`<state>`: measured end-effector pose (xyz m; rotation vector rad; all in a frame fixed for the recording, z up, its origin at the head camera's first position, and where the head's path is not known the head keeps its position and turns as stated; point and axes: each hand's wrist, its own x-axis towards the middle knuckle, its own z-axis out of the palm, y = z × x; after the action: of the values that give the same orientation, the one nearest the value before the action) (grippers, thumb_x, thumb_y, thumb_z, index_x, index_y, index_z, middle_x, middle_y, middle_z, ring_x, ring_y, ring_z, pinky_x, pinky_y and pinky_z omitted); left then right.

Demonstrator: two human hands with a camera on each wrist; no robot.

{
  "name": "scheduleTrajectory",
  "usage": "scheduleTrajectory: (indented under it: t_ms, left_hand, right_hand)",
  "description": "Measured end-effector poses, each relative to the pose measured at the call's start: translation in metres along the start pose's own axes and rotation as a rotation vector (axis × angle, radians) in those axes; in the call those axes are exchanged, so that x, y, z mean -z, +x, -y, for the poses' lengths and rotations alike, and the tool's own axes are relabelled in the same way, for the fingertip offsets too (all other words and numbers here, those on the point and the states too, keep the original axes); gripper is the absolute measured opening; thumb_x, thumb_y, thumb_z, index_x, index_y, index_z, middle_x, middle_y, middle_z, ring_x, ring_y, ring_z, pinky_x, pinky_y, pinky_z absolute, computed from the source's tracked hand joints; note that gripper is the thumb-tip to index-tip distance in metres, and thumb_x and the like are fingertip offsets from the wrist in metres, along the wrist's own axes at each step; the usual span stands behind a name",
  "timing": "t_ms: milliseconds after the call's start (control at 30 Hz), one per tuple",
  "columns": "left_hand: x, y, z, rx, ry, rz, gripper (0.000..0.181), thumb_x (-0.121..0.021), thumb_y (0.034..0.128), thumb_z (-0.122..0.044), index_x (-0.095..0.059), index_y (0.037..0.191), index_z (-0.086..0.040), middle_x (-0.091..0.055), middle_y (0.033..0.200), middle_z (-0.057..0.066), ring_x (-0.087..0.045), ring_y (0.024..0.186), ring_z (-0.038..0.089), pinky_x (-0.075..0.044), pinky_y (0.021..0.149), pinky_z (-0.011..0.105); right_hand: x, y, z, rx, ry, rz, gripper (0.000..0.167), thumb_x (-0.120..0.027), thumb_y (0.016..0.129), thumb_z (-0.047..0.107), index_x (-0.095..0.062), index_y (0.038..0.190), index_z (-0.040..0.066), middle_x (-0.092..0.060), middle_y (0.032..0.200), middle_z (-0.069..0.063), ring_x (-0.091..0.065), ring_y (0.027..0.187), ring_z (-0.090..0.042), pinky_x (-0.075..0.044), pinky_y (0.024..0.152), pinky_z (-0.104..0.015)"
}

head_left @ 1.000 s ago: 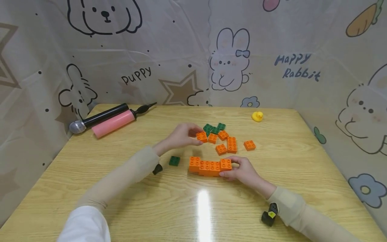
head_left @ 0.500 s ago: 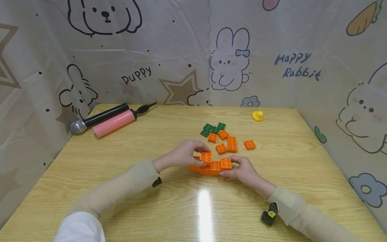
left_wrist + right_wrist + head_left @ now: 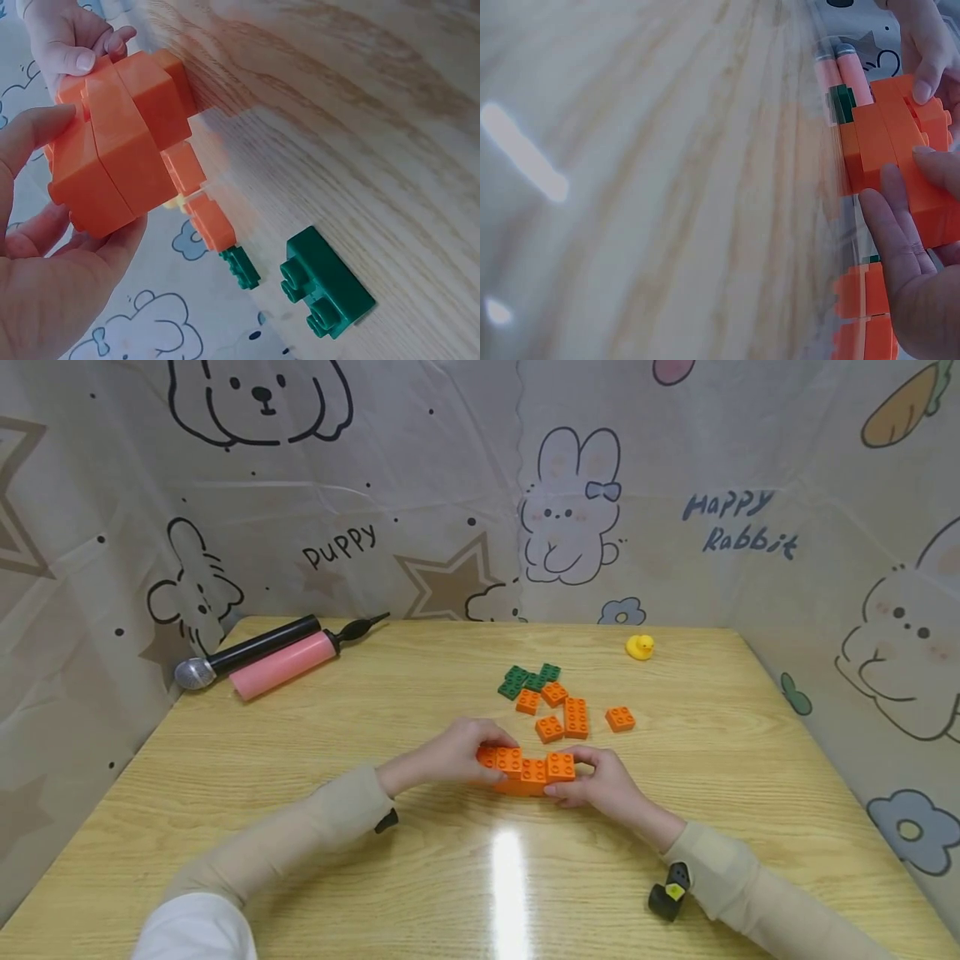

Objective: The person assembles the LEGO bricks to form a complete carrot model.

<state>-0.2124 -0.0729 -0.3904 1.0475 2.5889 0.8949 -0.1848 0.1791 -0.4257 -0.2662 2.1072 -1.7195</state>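
Observation:
An assembly of joined orange toy building bricks (image 3: 517,787) lies near the middle of the table. My left hand (image 3: 457,753) holds its left end, thumb in front and fingers behind, with an orange brick (image 3: 509,762) on top between them. In the left wrist view the left thumb lies along one side of the bricks and the fingers along the other. At the other end, my right hand (image 3: 607,785) grips the assembly by thumb and fingers, below a raised orange brick (image 3: 560,766). A single green brick (image 3: 330,281) stands near my left hand; the left arm hides it in the head view.
Several loose orange bricks (image 3: 576,718) and a group of green bricks (image 3: 515,681) lie behind the hands. A black microphone (image 3: 255,647) and a pink hand pump (image 3: 281,667) rest at the back left. A yellow toy duck (image 3: 640,647) sits at the back right.
My left hand has brought an orange brick from near the green bricks toward me and down onto the left part of the assembly. The right hand keeps its hold in the same place.

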Motion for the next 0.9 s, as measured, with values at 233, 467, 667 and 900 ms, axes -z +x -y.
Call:
scheduleTrajectory:
  t_ms: [233, 467, 667, 900]
  left_hand:
    - [-0.0033, 0.0007, -0.0007, 0.005, 0.003, -0.025, 0.038, -0.076, 0.0813, -0.02, -0.067, 0.116, -0.006, -0.068, 0.113, 0.007, -0.061, 0.105, 0.017, -0.049, 0.093, 0.033]
    - [-0.0076, 0.0013, -0.0002, -0.003, -0.012, -0.076, 0.037, -0.079, 0.0801, -0.024, -0.069, 0.111, -0.006, -0.07, 0.109, 0.006, -0.063, 0.101, 0.015, -0.051, 0.09, 0.03]
    - [-0.0091, -0.0005, -0.0033, 0.03, -0.032, -0.097, 0.036, -0.08, 0.0785, -0.02, -0.07, 0.109, -0.004, -0.07, 0.106, 0.007, -0.063, 0.098, 0.015, -0.051, 0.088, 0.03]
    - [-0.0086, -0.0016, -0.0073, 0.07, -0.051, -0.079, 0.037, -0.08, 0.0781, -0.018, -0.069, 0.11, -0.003, -0.068, 0.106, 0.008, -0.063, 0.099, 0.016, -0.051, 0.088, 0.031]
  right_hand:
    - [0.0019, 0.0009, -0.0013, -0.003, 0.001, -0.003, 0.054, -0.076, 0.08, 0.006, -0.053, 0.127, -0.009, -0.065, 0.111, -0.022, -0.071, 0.079, -0.024, -0.058, 0.071, -0.036]
    - [0.0035, 0.0022, -0.004, 0.001, -0.001, 0.012, 0.055, -0.077, 0.08, 0.009, -0.054, 0.126, -0.008, -0.067, 0.108, -0.019, -0.072, 0.08, -0.023, -0.058, 0.071, -0.036]
    - [0.002, 0.0028, -0.0043, -0.003, -0.005, 0.003, 0.055, -0.078, 0.079, 0.01, -0.054, 0.125, -0.008, -0.068, 0.108, -0.019, -0.071, 0.079, -0.022, -0.058, 0.071, -0.036]
    - [-0.0004, 0.0, -0.0015, -0.004, 0.003, -0.001, 0.054, -0.076, 0.08, 0.006, -0.053, 0.126, -0.009, -0.066, 0.11, -0.022, -0.071, 0.079, -0.024, -0.058, 0.071, -0.036]
